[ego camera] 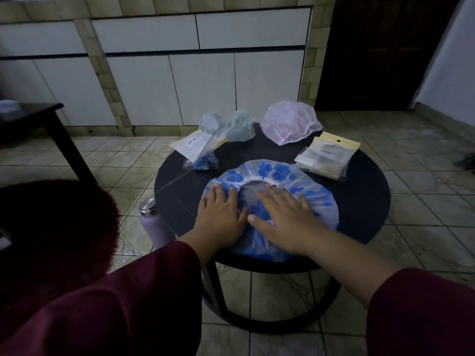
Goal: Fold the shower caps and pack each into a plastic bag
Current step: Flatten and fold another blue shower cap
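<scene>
At the far left a dark side table (38, 109) stands by the tiled wall, and a lilac bottle (154, 224) with a steel cap stands on the floor just beside the round black bench (365, 201). On the bench's left rear lies a packed plastic bag (199, 150) with blue showing through it, and behind it a crumpled greenish shower cap (231, 125). The left hand (221, 219) lies flat, fingers straight and spread, pressing the left edge of the blue-flowered shower cap (272, 170), which is spread out on the near middle of the bench with its white elastic rim facing up. The right hand (285, 214) presses flat on the cap's centre, fingers straight too, its thumb almost touching the left hand's; the cap extends beyond both hands toward the rear and right. Neither hand grips anything. Farther right, a pinkish shower cap (290, 124) sits domed at the rear edge, and a stack of empty plastic bags (327, 155) lies near the blue cap's right rear.
</scene>
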